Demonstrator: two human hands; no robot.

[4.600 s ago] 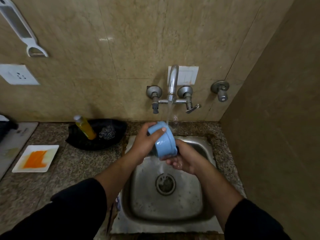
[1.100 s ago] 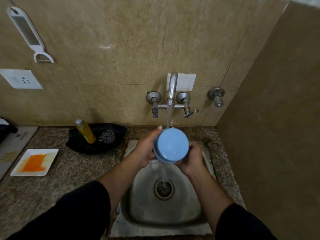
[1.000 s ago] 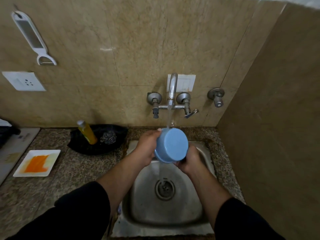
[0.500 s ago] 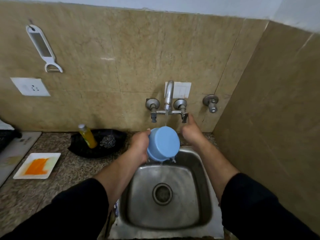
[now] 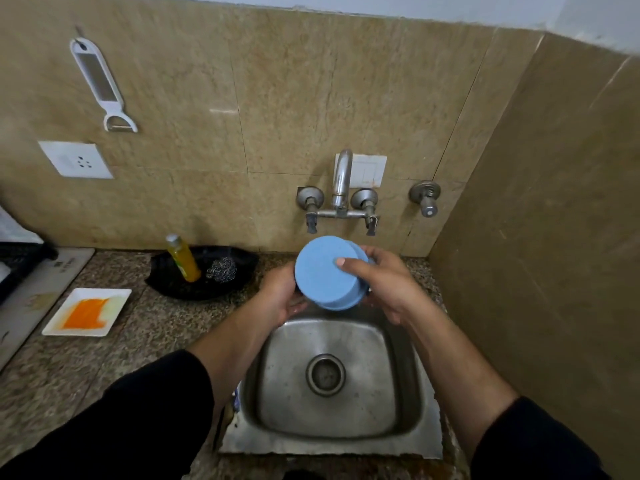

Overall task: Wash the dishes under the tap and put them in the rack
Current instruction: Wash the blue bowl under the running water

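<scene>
A light blue bowl [image 5: 329, 273] is held tilted over the back edge of the steel sink [image 5: 332, 375], its flat underside facing me. My left hand [image 5: 282, 294] grips its left side from below. My right hand [image 5: 384, 282] holds its right side, thumb pressed on the underside. The wall tap [image 5: 341, 188] is right above the bowl, with no water running from it. The bowl's inside is hidden. The edge of a black rack [image 5: 20, 261] shows at far left.
A black dish [image 5: 201, 271] holding a yellow soap bottle [image 5: 183, 258] and a steel scrubber [image 5: 222, 269] sits left of the sink. A white plate with an orange sponge [image 5: 86, 311] lies further left. A side wall [image 5: 540, 237] stands close on the right.
The water has stopped. My right hand came off the tap handle and went back onto the bowl. The bowl is slightly higher, and my view has tilted up.
</scene>
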